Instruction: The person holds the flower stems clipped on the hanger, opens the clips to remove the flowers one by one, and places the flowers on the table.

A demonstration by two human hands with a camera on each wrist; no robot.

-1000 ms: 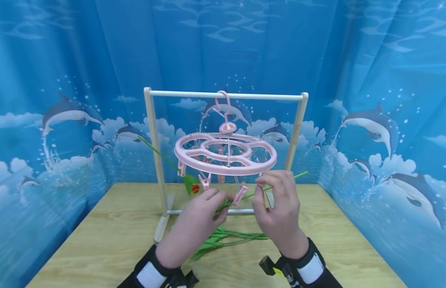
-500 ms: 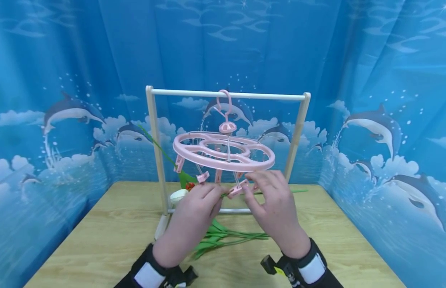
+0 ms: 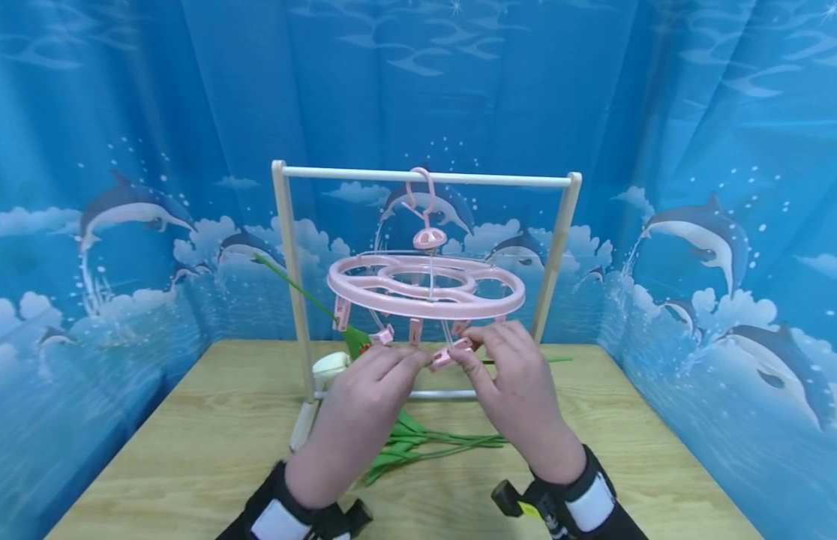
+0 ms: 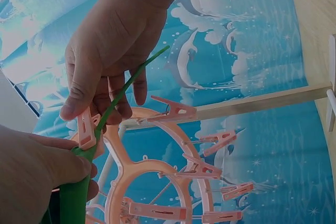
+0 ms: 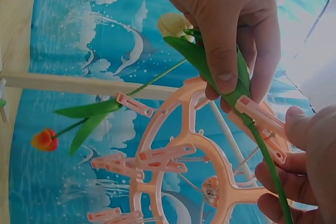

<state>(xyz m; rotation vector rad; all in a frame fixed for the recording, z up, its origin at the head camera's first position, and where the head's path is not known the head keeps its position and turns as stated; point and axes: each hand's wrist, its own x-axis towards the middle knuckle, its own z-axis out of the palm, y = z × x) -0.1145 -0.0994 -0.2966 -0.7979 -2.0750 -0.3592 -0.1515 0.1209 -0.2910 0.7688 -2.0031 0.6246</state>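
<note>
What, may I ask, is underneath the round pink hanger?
Pink clips hang under the hanger, one pinched by the right hand; lower, green stems lie on the table. The left hand hides part of that bunch and whatever blooms it may have.

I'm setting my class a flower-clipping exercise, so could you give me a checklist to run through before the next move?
1. Pink hanger hooked over the bar: ok.
2. White tulip held: ok, the left hand grips it by its leaves.
3. Pink clip under control: ok, the right hand pinches it.
4. Clip fastened on the stem: cannot tell, its bite is unclear.
5. Orange tulip clipped: ok.
6. Everything off the table: not ok, green stems lie there.
</note>
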